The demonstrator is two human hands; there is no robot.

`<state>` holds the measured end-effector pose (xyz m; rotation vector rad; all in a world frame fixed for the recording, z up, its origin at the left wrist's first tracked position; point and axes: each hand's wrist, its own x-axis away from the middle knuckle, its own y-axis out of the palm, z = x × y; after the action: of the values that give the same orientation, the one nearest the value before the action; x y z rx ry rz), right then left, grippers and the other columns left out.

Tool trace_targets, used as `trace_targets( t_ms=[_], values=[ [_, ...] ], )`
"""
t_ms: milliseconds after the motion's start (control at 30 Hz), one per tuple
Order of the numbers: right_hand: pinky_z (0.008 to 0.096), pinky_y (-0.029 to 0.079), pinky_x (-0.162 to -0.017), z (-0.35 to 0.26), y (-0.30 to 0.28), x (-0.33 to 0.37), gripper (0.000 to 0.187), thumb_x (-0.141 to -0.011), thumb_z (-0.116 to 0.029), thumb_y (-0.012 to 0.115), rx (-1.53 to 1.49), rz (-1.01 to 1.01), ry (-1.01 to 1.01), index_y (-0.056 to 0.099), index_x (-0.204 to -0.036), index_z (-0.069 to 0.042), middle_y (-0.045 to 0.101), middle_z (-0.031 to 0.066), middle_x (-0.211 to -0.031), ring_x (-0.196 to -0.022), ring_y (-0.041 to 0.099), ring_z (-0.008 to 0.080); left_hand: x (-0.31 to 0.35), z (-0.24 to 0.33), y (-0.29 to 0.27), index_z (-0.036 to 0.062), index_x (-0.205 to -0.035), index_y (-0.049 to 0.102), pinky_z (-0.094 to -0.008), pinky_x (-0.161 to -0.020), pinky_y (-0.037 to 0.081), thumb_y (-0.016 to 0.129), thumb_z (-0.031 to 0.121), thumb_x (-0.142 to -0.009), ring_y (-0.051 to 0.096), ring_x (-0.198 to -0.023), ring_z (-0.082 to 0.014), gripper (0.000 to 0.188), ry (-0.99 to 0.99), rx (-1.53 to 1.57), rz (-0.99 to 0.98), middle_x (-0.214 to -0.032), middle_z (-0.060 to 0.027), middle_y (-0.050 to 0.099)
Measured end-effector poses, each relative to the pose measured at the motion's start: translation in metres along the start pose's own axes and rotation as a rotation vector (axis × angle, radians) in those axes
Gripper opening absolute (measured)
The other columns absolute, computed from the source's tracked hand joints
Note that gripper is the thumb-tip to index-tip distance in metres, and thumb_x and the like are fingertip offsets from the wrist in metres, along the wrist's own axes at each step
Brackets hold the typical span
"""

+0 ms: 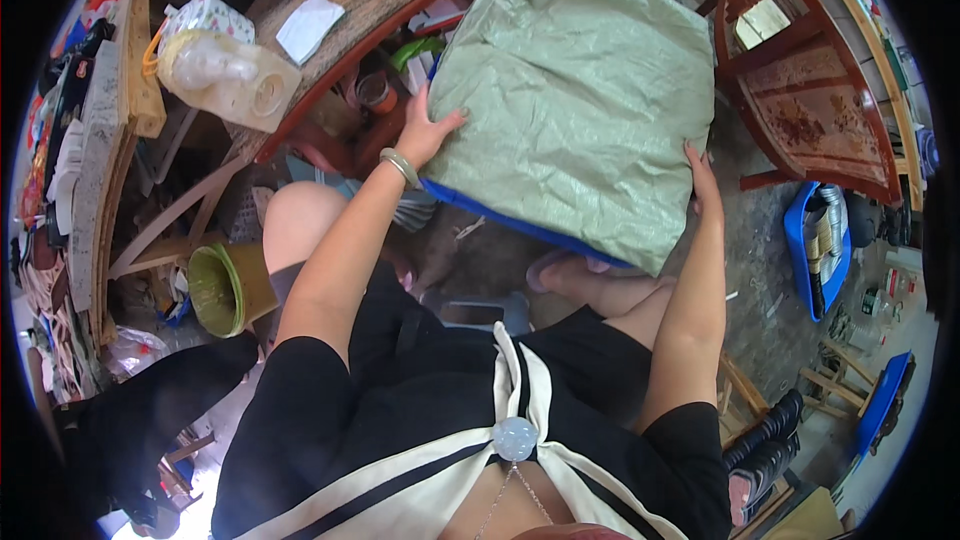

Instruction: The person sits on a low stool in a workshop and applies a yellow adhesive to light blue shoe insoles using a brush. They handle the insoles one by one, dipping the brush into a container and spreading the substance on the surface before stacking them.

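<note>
A pale green, wrinkled plastic sheet [580,100] lies over a wide, squarish thing in front of me. A blue rim [520,225] shows along its near and left edges; what lies beneath is hidden. My left hand [430,132] grips the sheet's left side, thumb on top and fingers partly hidden at the edge. A pale bangle [402,168] circles that wrist. At the right side my right hand [704,180] presses against the covered edge, fingertips bent over it and palm turned inward.
A table [390,2] stands at the far left, with a cloudy plastic jug [225,75] and white paper [309,27] on it. A wooden chair [815,90] is close on the right. Blue tray [803,260] on the floor right; green bin [228,290] left.
</note>
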<state>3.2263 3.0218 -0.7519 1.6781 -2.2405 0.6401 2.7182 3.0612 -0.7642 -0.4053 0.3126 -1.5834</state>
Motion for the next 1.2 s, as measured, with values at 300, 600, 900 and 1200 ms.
trace_targets(
  t_ms=[300, 600, 900, 1200],
  values=[
    [0.0379, 0.039, -0.101, 0.031, 0.031, 0.028, 0.093, -0.081, -0.05, 0.065, -0.12, 0.127, 0.004, 0.019, -0.146, -0.002, 0.039, 0.016, -0.142, -0.125, 0.045, 0.0271, -0.022, 0.015, -0.018, 0.0071, -0.149, 0.015, -0.038, -0.105, 0.034, 0.065, 0.055, -0.079, 0.043, -0.128, -0.0331, 0.098, 0.004, -0.256, -0.105, -0.14, -0.0245, 0.04],
    [0.0374, 0.028, -0.108, 0.041, 0.005, 0.001, 0.106, -0.075, -0.062, 0.064, 0.026, 0.26, -0.085, 0.022, -0.144, 0.006, 0.034, 0.022, -0.146, -0.135, 0.034, 0.0307, 0.05, 0.044, -0.039, -0.0014, -0.145, 0.018, -0.0394, -0.111, 0.027, 0.06, 0.049, -0.086, 0.026, -0.137, -0.0381, 0.089, 0.122, -0.424, 0.124, -0.147, -0.0284, 0.023],
    [0.0411, 0.034, -0.105, 0.035, 0.032, -0.008, 0.099, -0.075, -0.067, 0.055, 0.394, 0.472, -0.052, 0.036, -0.137, 0.008, 0.041, 0.0268, -0.14, -0.13, 0.041, 0.0362, 0.198, 0.013, -0.17, -0.0065, -0.137, 0.034, -0.0394, -0.106, 0.035, 0.068, 0.045, -0.079, 0.043, -0.126, -0.0375, 0.085, -0.168, -0.509, 0.42, -0.134, -0.0307, 0.043],
    [0.04, 0.035, -0.104, 0.016, 0.061, 0.033, 0.103, -0.067, -0.063, 0.068, 0.172, 0.423, -0.136, 0.036, -0.135, 0.007, 0.044, 0.0267, -0.137, -0.127, 0.043, 0.0375, 0.217, 0.078, -0.114, -0.0036, -0.135, 0.039, -0.0331, -0.097, 0.042, 0.07, 0.032, -0.082, 0.054, -0.115, -0.0246, 0.071, 0.066, -0.434, 0.29, -0.128, -0.0193, 0.053]
  ],
)
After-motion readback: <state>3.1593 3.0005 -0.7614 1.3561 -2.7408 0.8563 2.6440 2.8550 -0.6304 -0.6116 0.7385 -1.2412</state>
